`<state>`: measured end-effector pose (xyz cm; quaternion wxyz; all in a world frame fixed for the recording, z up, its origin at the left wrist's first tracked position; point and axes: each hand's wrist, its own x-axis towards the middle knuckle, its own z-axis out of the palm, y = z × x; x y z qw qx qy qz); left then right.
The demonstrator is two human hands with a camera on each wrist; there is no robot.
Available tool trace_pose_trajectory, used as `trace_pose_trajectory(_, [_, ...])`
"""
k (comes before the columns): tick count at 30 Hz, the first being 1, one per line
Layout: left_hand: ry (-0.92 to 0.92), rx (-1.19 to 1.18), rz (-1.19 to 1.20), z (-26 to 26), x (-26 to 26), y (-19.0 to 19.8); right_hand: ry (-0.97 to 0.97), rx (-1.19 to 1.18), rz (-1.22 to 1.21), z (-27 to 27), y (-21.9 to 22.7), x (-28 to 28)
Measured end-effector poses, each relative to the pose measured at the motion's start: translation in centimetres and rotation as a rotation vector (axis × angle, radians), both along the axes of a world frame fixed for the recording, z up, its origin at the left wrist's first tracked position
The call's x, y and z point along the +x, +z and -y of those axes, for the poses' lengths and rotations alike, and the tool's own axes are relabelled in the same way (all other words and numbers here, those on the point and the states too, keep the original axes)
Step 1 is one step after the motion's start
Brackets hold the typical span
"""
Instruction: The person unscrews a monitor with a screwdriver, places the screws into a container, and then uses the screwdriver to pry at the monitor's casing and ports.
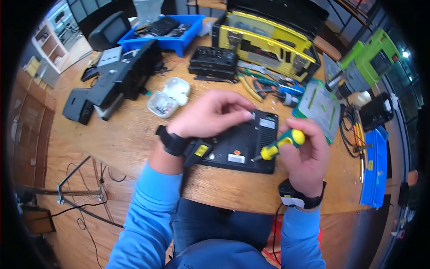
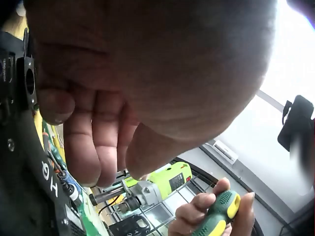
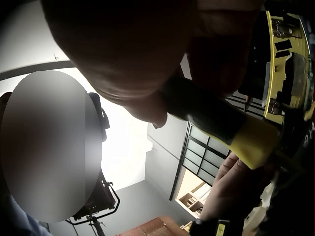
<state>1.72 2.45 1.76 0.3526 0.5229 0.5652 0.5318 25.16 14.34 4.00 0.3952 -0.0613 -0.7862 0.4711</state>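
Note:
A flat black electronic device [image 1: 237,143] with slotted vents, labels and an orange sticker lies on the wooden table in front of me. My right hand [image 1: 309,143] grips a green and yellow screwdriver [image 1: 280,145]. Its tip is at the device's surface, near the white label by the front edge. My left hand [image 1: 210,112] lies over the device's far left part, thumb and forefinger close to its back edge. In the left wrist view the left fingers [image 2: 83,147] are loosely bent, with nothing visible in them.
An open white case [image 1: 169,96] with small metal parts stands behind my left hand. Farther back are black equipment [image 1: 121,76], a blue tray [image 1: 179,42] and a yellow-black toolbox [image 1: 268,45]. Pliers [image 1: 250,87] and other tools lie before it. A green drill [image 1: 369,62] stands at right.

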Motion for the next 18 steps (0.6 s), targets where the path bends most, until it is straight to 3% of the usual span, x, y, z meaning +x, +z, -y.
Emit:
trace_pose_trajectory(4, [-0.054, -0.013, -0.185, 0.0, 0.4, 0.2, -0.02, 0.045, 0.013, 0.2, 0.1, 0.1])
trace_pose_trajectory(12, [-0.007, 0.052, -0.181, 0.1, 0.4, 0.2, -0.06, 0.058, 0.014, 0.2, -0.3, -0.2])
trace_pose_trajectory(15, [0.397, 0.224, -0.457, 1.3, -1.1, 1.4, -0.057, 0.101, 0.006, -0.1, -0.3, -0.2])
trace_pose_trajectory(18, [0.614, 0.154, -0.653, 3.0, -4.2, 2.5, -0.078, 0.064, 0.001, -0.1, -0.5, -0.3])
